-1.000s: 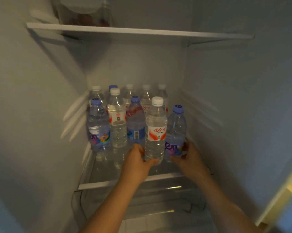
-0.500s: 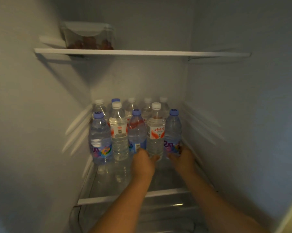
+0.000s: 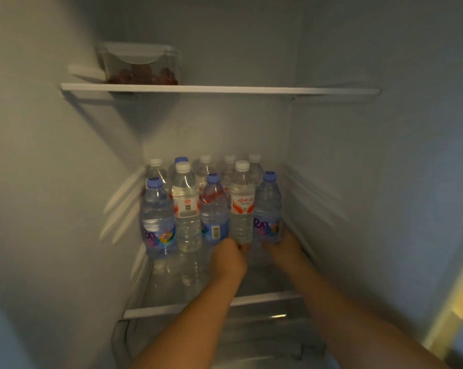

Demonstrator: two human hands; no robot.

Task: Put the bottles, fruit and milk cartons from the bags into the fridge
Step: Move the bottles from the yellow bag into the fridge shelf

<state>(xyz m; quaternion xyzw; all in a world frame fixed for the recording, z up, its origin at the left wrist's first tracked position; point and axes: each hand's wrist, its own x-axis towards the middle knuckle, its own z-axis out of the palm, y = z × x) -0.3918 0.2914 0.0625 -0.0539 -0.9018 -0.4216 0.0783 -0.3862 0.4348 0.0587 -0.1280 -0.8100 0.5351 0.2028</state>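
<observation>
Two hands at front-row bottles (image 3: pixel 241 203); bare glass shelf (image 3: pixel 171 288) nearer its edge

Red-label bottle (image 3: pixel 241 206) and purple-cap bottle (image 3: pixel 268 209) now deeper on the shelf (image 3: pixel 155 312), level with the front row, both hands farther in.

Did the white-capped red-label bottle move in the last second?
Yes. The red-label bottle went deeper along the glass shelf, away from its front edge, now level with the front row.
</observation>
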